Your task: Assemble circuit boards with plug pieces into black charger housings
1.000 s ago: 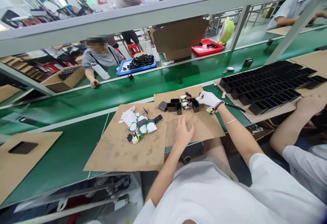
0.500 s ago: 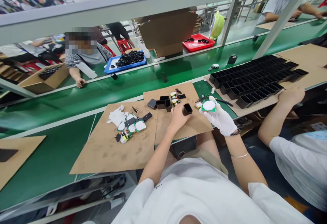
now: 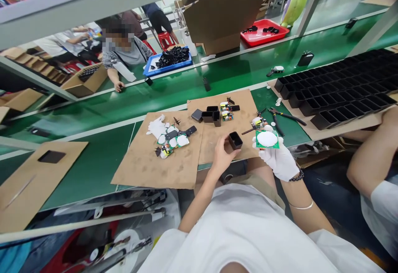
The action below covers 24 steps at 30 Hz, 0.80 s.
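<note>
My bare left hand [image 3: 223, 155] grips a small black open-topped plastic case [image 3: 235, 141] over the cardboard's front edge. In my gloved right hand [image 3: 281, 160] is a green circuit board [image 3: 267, 139] with a round white pad facing up. The board stays apart from the case, to its right. Beyond my left hand stand several black cases [image 3: 212, 116] in a cluster, with yellow-and-white circuit assemblies [image 3: 226, 111] beside them. Further left, more boards with round white pads [image 3: 173, 141] lie near a white glove [image 3: 156, 127].
Pliers [image 3: 287, 118] lie right of the cardboard sheet [image 3: 139, 171]. Rows of black cases [image 3: 329, 86] fill the right side, with a co-worker's arm [image 3: 373, 150] nearby. Across the green belt [image 3: 174, 92] are a blue tray [image 3: 149, 71], a red tray [image 3: 264, 37] and another person [image 3: 124, 49].
The camera view has shifted right to left across the bench. My right hand has drawn back from the pliers with the circuit board. My left hand still holds the black case.
</note>
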Available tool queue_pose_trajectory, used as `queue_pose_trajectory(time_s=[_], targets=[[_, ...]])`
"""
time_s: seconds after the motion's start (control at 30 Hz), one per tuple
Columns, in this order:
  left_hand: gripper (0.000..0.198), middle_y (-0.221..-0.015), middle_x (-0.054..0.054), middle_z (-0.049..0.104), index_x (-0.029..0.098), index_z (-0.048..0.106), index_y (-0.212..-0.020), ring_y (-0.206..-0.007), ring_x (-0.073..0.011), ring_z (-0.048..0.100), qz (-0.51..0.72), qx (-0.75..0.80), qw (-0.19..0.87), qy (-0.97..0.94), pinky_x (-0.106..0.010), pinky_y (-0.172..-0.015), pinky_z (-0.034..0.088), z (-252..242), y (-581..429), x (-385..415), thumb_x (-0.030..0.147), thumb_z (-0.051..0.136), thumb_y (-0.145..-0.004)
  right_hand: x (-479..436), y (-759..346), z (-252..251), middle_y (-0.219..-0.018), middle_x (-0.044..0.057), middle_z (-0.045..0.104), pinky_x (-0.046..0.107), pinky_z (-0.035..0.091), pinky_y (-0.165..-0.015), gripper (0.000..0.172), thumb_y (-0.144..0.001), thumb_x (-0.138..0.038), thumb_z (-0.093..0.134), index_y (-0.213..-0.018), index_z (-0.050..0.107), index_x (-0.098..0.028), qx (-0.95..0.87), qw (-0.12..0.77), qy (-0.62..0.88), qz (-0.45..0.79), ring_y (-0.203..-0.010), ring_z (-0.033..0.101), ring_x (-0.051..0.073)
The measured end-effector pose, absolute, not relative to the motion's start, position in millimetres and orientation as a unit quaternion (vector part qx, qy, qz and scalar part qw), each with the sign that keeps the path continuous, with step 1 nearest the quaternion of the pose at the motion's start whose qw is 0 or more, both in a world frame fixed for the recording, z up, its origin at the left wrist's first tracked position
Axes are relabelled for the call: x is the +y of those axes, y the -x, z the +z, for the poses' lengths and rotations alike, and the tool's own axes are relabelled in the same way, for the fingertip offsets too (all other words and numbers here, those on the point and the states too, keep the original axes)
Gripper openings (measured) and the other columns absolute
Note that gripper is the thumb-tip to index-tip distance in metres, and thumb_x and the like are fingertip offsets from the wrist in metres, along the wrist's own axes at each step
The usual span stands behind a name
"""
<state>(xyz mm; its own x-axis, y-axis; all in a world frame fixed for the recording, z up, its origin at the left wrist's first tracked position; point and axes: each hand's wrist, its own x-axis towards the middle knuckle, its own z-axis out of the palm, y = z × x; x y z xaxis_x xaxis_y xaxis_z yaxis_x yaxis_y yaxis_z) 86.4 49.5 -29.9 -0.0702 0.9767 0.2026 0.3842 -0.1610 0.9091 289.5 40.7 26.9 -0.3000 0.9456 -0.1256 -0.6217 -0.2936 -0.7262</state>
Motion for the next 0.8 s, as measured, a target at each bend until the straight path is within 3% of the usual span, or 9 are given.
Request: queue_pose_trajectory(time_s=[0.07, 0.2, 0.3, 0.43, 0.57, 0.67, 0.8], targets=[[0.060, -0.122, -0.011, 0.062, 0.020, 0.056, -0.121, -0.114, -0.0260, 0.062, 0.493, 0.532, 0.316, -0.611, -0.045, -0.101, 0.050, -17, -89, 42, 0.020, 0.083, -0.067, 34, -287, 36, -0.102, -0.001, 0.074, 0.020, 0.060, -0.060, 0.047, -0.072, -0.062, 0.075, -0.111, 0.067, -0.038, -0.292, 0.526, 0.252, 0.758, -0.078, 0.072, 0.012], [0.057, -0.126, -0.009, 0.058, 0.023, 0.054, -0.125, -0.120, -0.0230, 0.059, 0.532, 0.462, 0.334, -0.625, -0.042, -0.105, 0.049, 20, -92, 21, 0.022, 0.079, -0.074, 15, -284, 63, -0.093, -0.001, 0.074, 0.022, 0.059, -0.057, 0.034, -0.077, -0.060, 0.070, -0.100, 0.070, -0.036, -0.331, 0.550, 0.215, 0.736, -0.067, 0.069, 0.010], [0.055, -0.125, -0.008, 0.056, 0.024, 0.054, -0.124, -0.120, -0.0209, 0.058, 0.550, 0.429, 0.355, -0.622, -0.038, -0.105, 0.050, 46, -92, 8, 0.023, 0.079, -0.074, 3, -280, 77, -0.100, 0.000, 0.073, 0.025, 0.061, -0.063, 0.035, -0.077, -0.056, 0.073, -0.104, 0.069, -0.035, -0.352, 0.605, 0.254, 0.668, -0.078, 0.072, 0.014], [0.057, -0.122, -0.007, 0.055, 0.025, 0.056, -0.124, -0.118, -0.0205, 0.057, 0.556, 0.409, 0.351, -0.633, -0.036, -0.103, 0.051, 68, -88, -4, 0.017, 0.080, -0.072, -7, -273, 81, -0.106, -0.004, 0.071, 0.022, 0.059, -0.084, 0.040, -0.068, -0.032, 0.085, -0.106, 0.071, -0.033, -0.440, 0.714, 0.310, 0.449, -0.097, 0.070, 0.012], [0.060, -0.124, -0.008, 0.054, 0.027, 0.057, -0.130, -0.120, -0.0226, 0.056, 0.545, 0.386, 0.345, -0.660, -0.038, -0.104, 0.050, 79, -80, -11, 0.015, 0.076, -0.075, -7, -268, 88, -0.100, -0.001, 0.075, 0.032, 0.059, -0.092, 0.051, -0.066, -0.013, 0.084, -0.111, 0.072, -0.033, -0.639, 0.665, 0.258, 0.287, -0.101, 0.072, 0.019], [0.061, -0.125, -0.009, 0.054, 0.027, 0.057, -0.131, -0.120, -0.0238, 0.056, 0.543, 0.380, 0.343, -0.665, -0.041, -0.106, 0.049, 84, -74, -14, 0.014, 0.076, -0.074, -4, -269, 97, -0.115, 0.001, 0.074, 0.043, 0.062, -0.086, 0.065, -0.066, -0.008, 0.083, -0.122, 0.067, -0.037, -0.716, 0.611, 0.233, 0.244, -0.108, 0.071, 0.027], [0.061, -0.126, -0.009, 0.054, 0.027, 0.057, -0.132, -0.119, -0.0235, 0.057, 0.546, 0.378, 0.339, -0.667, -0.041, -0.108, 0.049, 87, -71, -17, 0.013, 0.076, -0.075, -3, -270, 104, -0.134, -0.001, 0.064, 0.037, 0.064, -0.076, 0.072, -0.067, -0.004, 0.081, -0.127, 0.064, -0.039, -0.750, 0.580, 0.235, 0.213, -0.105, 0.072, 0.024]])
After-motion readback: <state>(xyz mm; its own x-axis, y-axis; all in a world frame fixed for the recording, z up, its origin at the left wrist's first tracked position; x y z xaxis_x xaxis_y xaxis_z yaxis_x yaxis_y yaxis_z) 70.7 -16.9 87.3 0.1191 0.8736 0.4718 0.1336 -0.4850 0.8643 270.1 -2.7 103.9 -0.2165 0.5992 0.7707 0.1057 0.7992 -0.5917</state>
